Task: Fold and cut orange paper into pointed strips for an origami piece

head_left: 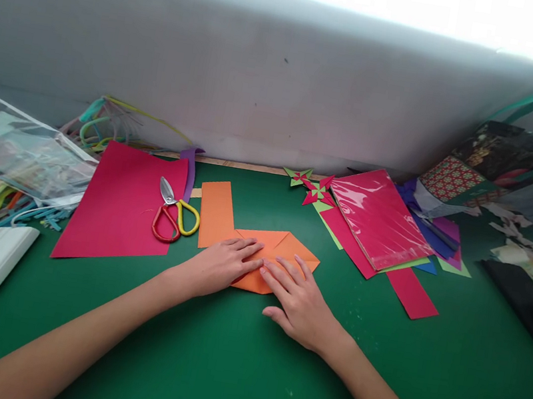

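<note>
Green tabletop is bearing, right of the red-and-yellow-handled scissors, a folded orange paper whose long axis is running away from them, the scissors-side left hand resting on it, fingers nearly together, the right hand touching too, fingers slightly spread.
</note>
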### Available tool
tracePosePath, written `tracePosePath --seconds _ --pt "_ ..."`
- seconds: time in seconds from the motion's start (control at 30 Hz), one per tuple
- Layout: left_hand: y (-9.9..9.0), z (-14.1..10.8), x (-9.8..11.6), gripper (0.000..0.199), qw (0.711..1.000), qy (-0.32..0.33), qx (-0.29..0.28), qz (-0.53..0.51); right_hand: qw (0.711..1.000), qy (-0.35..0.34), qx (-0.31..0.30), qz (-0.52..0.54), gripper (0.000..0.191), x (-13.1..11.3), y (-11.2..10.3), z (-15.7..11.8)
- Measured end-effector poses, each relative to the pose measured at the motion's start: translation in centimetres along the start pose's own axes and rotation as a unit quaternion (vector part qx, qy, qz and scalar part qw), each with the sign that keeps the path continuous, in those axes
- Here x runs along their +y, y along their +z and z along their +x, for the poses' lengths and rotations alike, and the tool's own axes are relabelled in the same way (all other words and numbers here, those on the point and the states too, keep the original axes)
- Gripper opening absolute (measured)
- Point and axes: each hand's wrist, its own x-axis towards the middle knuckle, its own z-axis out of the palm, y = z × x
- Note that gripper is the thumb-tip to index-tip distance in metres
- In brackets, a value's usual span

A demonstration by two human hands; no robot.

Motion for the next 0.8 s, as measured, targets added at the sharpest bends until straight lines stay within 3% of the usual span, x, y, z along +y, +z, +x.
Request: tracePosePath --seconds 0.37,0.5,0.63,0.8 --pt "0.4 -0.1 -0.2 0.046 1.000 -0.006 0.005 -0.028 1.000 0.004 0.005 -0.009 0.047 -0.8 0.0 -3.8" --pt "0.5 -0.2 -0.2 0.046 0.999 -0.006 0.017 -0.041 0.999 -0.010 0.040 -0.006 0.058 -0.4 0.0 -2.5" --pt "0.4 -0.3 -0.2 0.044 0.999 -0.007 0.011 -0.033 0.999 -0.013 0.000 -0.034 0.075 0.2 0.2 -0.6" --pt "0.4 -0.3 -0.2 0.047 1.000 -0.004 -0.004 -0.030 0.999 0.010 -0.018 -0.035 0.071 0.3 0.3 -1.6"
